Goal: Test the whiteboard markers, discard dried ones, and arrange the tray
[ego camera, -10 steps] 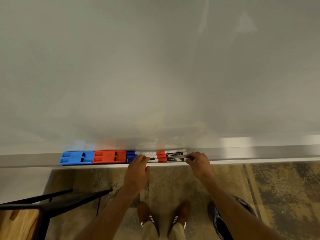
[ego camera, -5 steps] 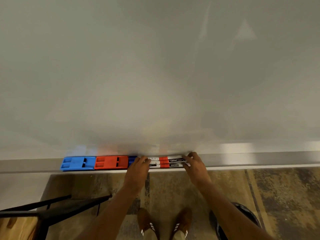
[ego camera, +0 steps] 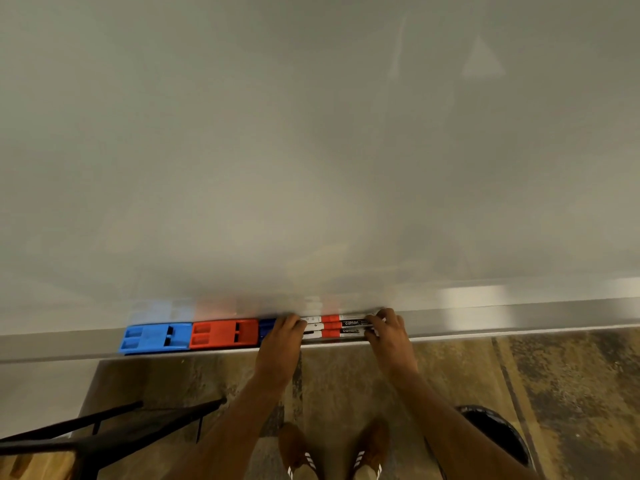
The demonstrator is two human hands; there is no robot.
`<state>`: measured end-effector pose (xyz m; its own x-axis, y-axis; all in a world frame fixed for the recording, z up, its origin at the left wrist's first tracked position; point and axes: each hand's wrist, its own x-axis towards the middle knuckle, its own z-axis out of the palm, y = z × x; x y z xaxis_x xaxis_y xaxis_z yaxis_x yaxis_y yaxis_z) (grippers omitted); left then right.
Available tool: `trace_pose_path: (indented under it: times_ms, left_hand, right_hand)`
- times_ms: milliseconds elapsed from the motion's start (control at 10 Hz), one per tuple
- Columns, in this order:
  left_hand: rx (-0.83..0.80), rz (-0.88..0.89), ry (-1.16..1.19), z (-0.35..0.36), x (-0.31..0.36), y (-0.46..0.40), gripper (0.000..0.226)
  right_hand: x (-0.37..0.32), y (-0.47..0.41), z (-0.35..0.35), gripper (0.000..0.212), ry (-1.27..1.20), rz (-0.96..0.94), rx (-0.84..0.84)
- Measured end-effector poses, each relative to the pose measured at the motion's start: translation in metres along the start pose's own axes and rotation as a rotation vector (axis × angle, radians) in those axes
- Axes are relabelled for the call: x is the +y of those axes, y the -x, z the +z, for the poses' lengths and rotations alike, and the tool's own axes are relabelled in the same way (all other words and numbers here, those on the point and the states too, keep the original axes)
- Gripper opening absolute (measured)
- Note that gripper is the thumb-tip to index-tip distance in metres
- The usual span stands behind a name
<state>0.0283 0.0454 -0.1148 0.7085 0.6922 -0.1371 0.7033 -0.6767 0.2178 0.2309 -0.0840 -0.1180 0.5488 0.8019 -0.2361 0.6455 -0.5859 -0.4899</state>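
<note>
Three white markers (ego camera: 334, 326) with red bands lie side by side, lengthwise, on the grey whiteboard tray (ego camera: 519, 317). My left hand (ego camera: 282, 337) rests its fingertips on their left ends, where a dark blue cap (ego camera: 266, 328) shows. My right hand (ego camera: 388, 332) presses its fingertips against their right ends. Both hands squeeze the bundle from either side. A blue eraser (ego camera: 156, 337) and a red eraser (ego camera: 224, 333) sit in a row on the tray left of the markers.
The whiteboard (ego camera: 311, 150) fills the upper view, wiped and faintly smudged. A black bin (ego camera: 498, 431) stands on the floor at lower right. A dark chair or table frame (ego camera: 104, 431) is at lower left. My shoes (ego camera: 332, 448) are below the tray.
Both hands have closed in on the markers' ends, and the marker bundle now lies tighter and straighter against the red eraser. The view shifted slightly downward.
</note>
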Motion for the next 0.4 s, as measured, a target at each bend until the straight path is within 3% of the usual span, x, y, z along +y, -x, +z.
trace_pose_path:
  times_ms: [400]
  left_hand:
    - [0.283, 0.257, 0.142, -0.100, 0.042, 0.020, 0.027]
  right_hand:
    - [-0.064, 0.058, -0.085, 0.043, -0.013, -0.223, 0.107]
